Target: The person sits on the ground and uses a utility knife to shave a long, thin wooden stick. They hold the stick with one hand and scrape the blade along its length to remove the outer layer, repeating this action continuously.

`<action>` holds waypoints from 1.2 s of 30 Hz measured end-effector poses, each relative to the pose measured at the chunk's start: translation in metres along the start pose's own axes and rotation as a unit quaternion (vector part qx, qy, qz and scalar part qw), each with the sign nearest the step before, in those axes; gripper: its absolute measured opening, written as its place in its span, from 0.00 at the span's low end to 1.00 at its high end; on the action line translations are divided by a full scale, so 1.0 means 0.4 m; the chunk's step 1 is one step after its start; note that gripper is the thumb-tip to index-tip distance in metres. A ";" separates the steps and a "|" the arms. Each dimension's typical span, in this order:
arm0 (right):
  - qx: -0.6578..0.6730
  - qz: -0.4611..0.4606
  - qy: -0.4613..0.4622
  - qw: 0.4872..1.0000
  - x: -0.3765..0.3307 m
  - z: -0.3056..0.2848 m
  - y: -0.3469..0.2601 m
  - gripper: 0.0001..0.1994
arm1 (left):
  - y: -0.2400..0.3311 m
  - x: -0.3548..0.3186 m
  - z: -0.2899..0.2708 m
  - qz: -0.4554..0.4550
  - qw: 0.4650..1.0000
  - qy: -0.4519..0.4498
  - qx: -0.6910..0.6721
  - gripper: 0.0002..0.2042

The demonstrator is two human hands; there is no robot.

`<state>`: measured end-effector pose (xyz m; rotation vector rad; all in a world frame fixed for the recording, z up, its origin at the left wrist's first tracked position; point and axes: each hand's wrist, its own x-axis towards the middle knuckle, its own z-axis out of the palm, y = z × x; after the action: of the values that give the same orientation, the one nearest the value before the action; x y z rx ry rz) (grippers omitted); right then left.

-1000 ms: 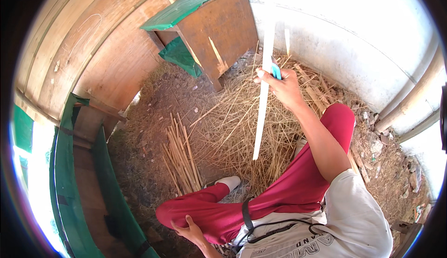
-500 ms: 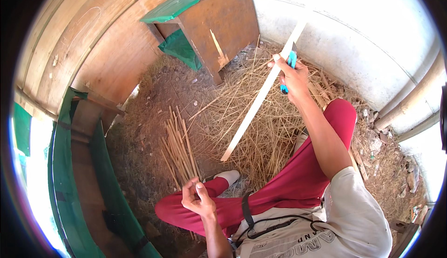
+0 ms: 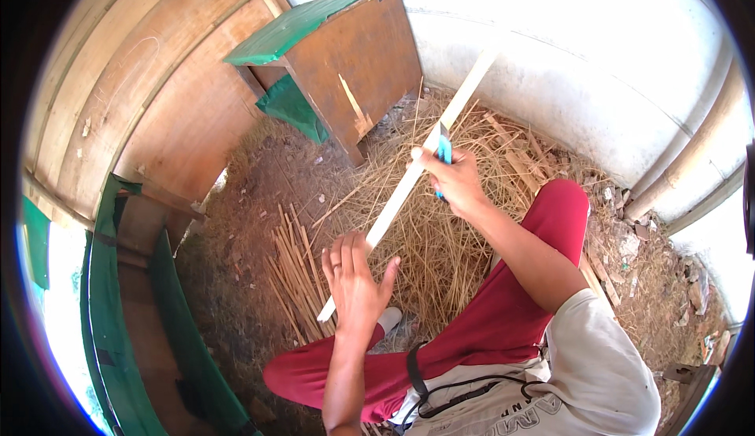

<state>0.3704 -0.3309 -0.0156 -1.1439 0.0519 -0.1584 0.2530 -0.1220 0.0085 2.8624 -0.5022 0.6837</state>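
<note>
A long pale bamboo strip (image 3: 393, 209) slants from the white wall down toward my left knee. My right hand (image 3: 459, 182) is closed on a blue-handled utility knife (image 3: 445, 150), its blade end pointing up beside the strip, and the thumb presses against the strip too. Over the strip's lower part lies my left hand (image 3: 355, 283), fingers stretched and thumb spread away; it covers a stretch of the strip, and I cannot tell how firmly it touches. Below my left hand the strip's near end shows.
Several thin split sticks (image 3: 292, 275) lie in a bundle at the left. A heap of straw-like shavings (image 3: 436, 259) covers the ground ahead of my crossed legs. Beyond it stands a brown wooden box (image 3: 358, 82) with a green cover. Green-edged wooden boards (image 3: 149, 310) line the left.
My left hand has risen forward from above my left knee onto the strip's lower part. My right hand, with knife and strip, has shifted left and nearer.
</note>
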 end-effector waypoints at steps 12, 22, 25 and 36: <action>0.058 0.023 0.017 0.998 0.034 -0.038 -0.025 0.34 | -0.107 -0.129 -0.093 -0.195 0.957 -0.080 -0.197 0.13; -0.004 0.159 0.032 0.987 0.031 -0.028 0.021 0.12 | -0.105 -0.475 -0.171 -0.275 0.936 -0.143 -0.165 0.17; 0.022 0.181 0.025 0.983 0.009 0.003 0.039 0.11 | -0.107 -0.495 -0.184 -0.311 0.888 -0.227 -0.250 0.16; 0.059 0.191 0.014 0.980 -0.024 0.036 0.060 0.08 | -0.140 -0.314 -0.056 -0.236 0.719 -0.290 -0.586 0.30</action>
<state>0.3650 -0.3070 -0.0317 -0.9941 0.2824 0.1620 0.1582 -0.0288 -0.0339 1.7161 -0.1181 -0.5284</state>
